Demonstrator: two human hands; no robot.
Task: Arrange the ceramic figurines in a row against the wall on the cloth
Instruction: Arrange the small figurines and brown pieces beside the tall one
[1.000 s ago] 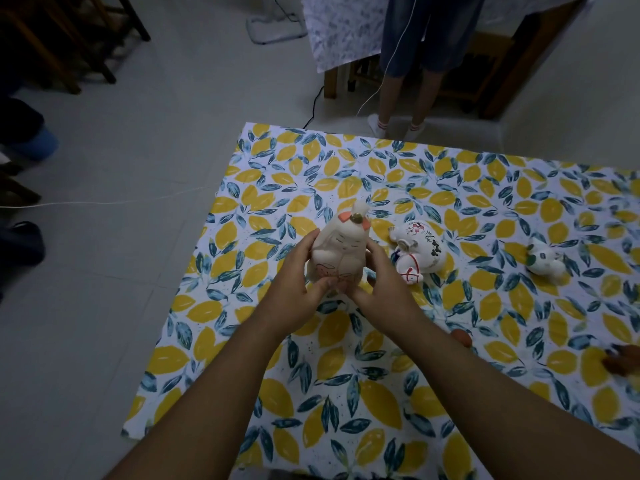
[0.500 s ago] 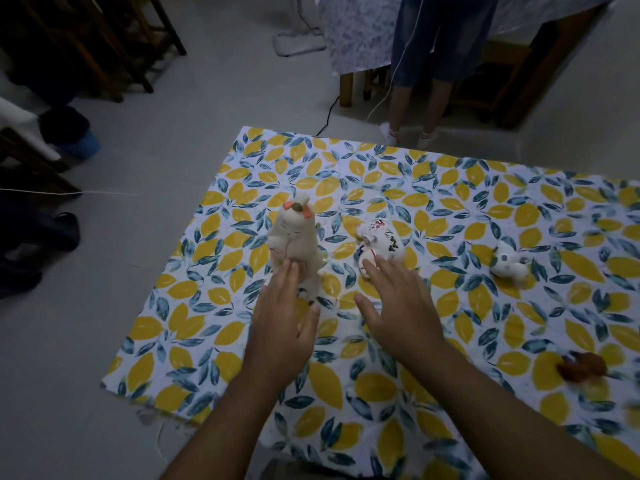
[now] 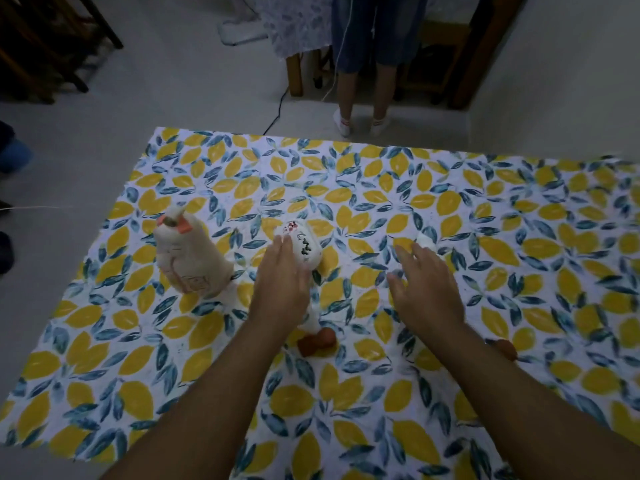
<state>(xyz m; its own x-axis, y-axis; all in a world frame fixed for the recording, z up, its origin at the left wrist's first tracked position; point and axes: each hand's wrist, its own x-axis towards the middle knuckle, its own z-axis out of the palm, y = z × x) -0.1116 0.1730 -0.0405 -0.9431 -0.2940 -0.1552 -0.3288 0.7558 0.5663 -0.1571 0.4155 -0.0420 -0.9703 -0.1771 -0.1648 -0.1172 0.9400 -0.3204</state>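
Note:
A tall cream figurine (image 3: 187, 261) with orange ears stands upright on the left of the yellow-leaf cloth (image 3: 381, 188), with no hand on it. My left hand (image 3: 282, 282) lies with straight fingers against the left side of a round white painted figurine (image 3: 304, 244). My right hand (image 3: 427, 289) hovers with fingers spread over a small white figurine (image 3: 425, 241), which is mostly hidden. A small brown figurine (image 3: 317, 342) lies just below my left wrist. Another brown one (image 3: 505, 348) peeks out beside my right forearm.
The cloth is spread on a pale floor. A person (image 3: 363, 64) stands just beyond its far edge, in front of a wooden table (image 3: 294, 74) with a patterned cover. A dark cable (image 3: 277, 116) runs to the cloth. Dark chairs (image 3: 52, 46) stand far left.
Both hands let go of the tall cream figurine, which now stands on the left. My left hand moved right to the painted figurine, my right hand to the small white one.

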